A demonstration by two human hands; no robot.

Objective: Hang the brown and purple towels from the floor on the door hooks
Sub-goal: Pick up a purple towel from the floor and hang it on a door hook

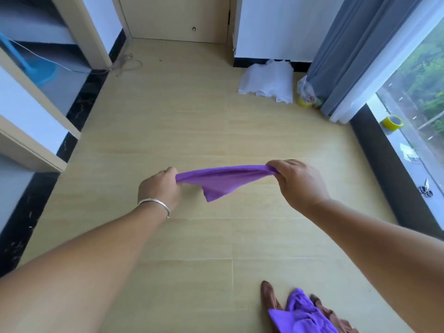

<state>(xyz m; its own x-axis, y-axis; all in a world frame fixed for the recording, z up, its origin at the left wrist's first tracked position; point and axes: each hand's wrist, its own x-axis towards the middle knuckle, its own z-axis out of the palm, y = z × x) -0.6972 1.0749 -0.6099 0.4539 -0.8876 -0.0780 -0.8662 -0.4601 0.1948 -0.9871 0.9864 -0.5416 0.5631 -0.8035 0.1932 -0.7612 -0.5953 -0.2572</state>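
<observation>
Down at the lower right of the frame, a second purple towel (301,313) lies crumpled over a brown towel (270,296) on the tan tiled floor (192,248). Mid-frame, a purple towel (223,180) is stretched in the air, its corner drooping; the left hand (161,188) and right hand (299,181) each pinch one end. Farther off, a white cloth (266,84) lies by the grey curtain (355,44), and a closed door (175,18) stands at top centre.

You have a single wide-angle view, worn on your head and tilted forward and down. It looks along both outstretched forearms to your hands, close in mid-frame, and past them over the floor (192,121) to the closed door (177,18) at the far end. Straight lines bow toward the frame edges.
</observation>
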